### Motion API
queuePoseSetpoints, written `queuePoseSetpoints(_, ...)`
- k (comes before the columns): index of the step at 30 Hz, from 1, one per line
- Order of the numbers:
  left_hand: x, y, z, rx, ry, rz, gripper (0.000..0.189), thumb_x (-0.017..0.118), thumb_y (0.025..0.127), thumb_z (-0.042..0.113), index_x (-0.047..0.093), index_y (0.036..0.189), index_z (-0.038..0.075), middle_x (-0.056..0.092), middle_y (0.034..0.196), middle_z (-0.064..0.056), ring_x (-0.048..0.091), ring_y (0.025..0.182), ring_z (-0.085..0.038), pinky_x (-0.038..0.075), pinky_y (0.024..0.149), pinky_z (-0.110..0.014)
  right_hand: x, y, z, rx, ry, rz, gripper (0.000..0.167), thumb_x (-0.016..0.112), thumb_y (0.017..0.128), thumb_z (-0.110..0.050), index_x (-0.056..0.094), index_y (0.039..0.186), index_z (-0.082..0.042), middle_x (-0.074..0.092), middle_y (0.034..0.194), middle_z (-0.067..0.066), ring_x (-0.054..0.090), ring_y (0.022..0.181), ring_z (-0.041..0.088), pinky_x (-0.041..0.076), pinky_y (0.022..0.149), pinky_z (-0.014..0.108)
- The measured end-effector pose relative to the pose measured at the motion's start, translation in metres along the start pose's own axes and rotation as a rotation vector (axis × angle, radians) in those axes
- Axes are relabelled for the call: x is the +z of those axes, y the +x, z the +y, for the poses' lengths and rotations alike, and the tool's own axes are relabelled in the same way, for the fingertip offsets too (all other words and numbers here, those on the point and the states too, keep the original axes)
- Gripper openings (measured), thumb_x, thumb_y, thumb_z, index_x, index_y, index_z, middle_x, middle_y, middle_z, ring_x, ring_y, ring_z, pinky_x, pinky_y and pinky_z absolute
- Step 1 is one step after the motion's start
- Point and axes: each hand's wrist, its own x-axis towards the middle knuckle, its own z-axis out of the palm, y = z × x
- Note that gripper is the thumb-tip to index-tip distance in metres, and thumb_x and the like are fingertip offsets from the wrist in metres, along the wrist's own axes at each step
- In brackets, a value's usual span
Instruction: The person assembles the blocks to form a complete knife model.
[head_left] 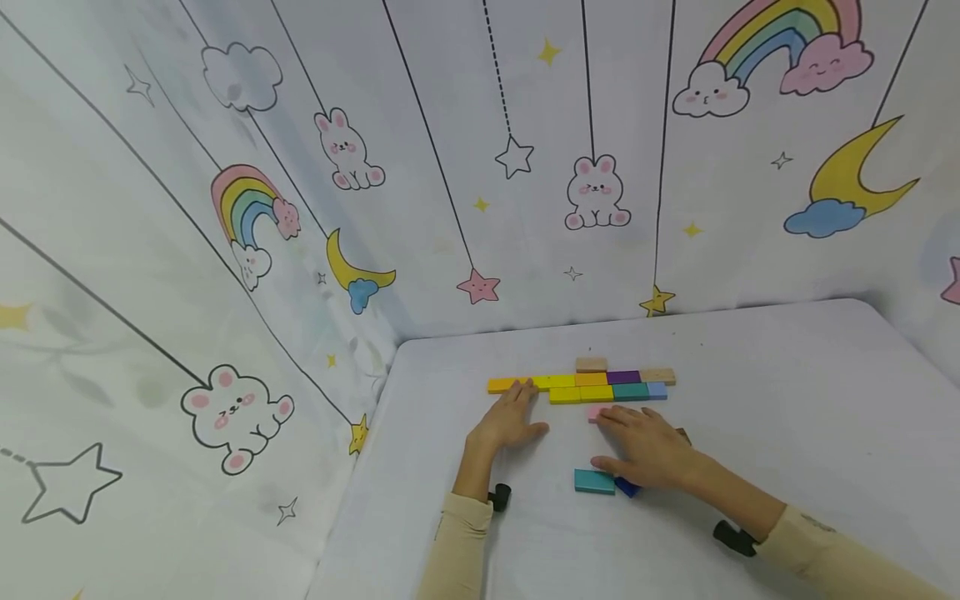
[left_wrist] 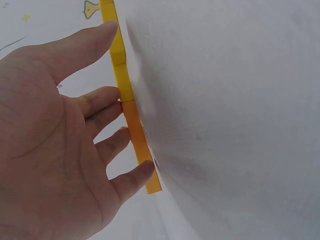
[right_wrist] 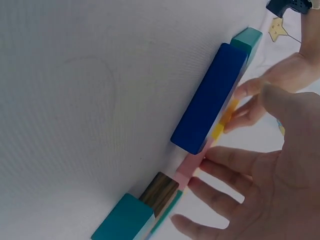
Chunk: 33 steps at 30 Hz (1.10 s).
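My left hand [head_left: 504, 423] lies against the left end of a row of blocks, its fingertips touching an orange block [left_wrist: 136, 135] and the yellow block [left_wrist: 124, 82] beside it. In front of the rows, the fingers of my right hand [head_left: 651, 443] touch a pink block [right_wrist: 189, 167]. Near the right thumb are a teal block [head_left: 594, 481] and a dark blue block [right_wrist: 210, 100], the latter partly covered in the head view. A brown striped block [right_wrist: 159, 191] and another teal block [right_wrist: 122, 220] lie on the right hand's other side.
The joined rows also hold a purple block [head_left: 623, 377], a teal block [head_left: 630, 392], a light blue block [head_left: 657, 391] and a plain wooden block [head_left: 658, 377]. Another wooden block [head_left: 592, 365] stands behind. Patterned curtains [head_left: 450, 167] border the white table [head_left: 787, 383].
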Motion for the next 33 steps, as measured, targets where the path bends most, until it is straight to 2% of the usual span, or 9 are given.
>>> queuePoseSetpoints(8,-0.002,-0.002,0.0,0.007,-0.005,0.006,0.075,0.069,0.1,0.046,0.039,0.161,0.016,0.025,0.173,-0.001,0.02,0.16,-0.022,0.025,0.128,-0.044,-0.001,0.004,-0.004,-0.008,-0.006,-0.006,0.073,0.06,0.099,-0.062,0.059,0.147,-0.008,0.054,0.155,0.014,0.049,0.143,0.037,0.034,0.115,0.072)
queuePoseSetpoints(22,-0.004,-0.004,0.002,0.003,-0.017,0.005,0.074,0.068,0.1,0.044,0.039,0.161,0.016,0.025,0.173,-0.001,0.019,0.16,-0.023,0.025,0.128,-0.044,0.003,0.011,-0.007,-0.04,-0.008,-0.01,0.075,0.061,0.098,-0.063,0.058,0.148,-0.007,0.053,0.155,0.014,0.049,0.144,0.037,0.035,0.113,0.073)
queuePoseSetpoints(33,-0.001,-0.001,-0.001,0.009,-0.014,0.014,0.075,0.069,0.1,0.046,0.039,0.162,0.016,0.025,0.173,-0.001,0.019,0.16,-0.022,0.025,0.128,-0.044,0.004,0.017,-0.015,-0.044,-0.018,-0.025,0.078,0.061,0.097,-0.065,0.056,0.15,-0.008,0.051,0.157,0.014,0.046,0.146,0.036,0.033,0.114,0.074)
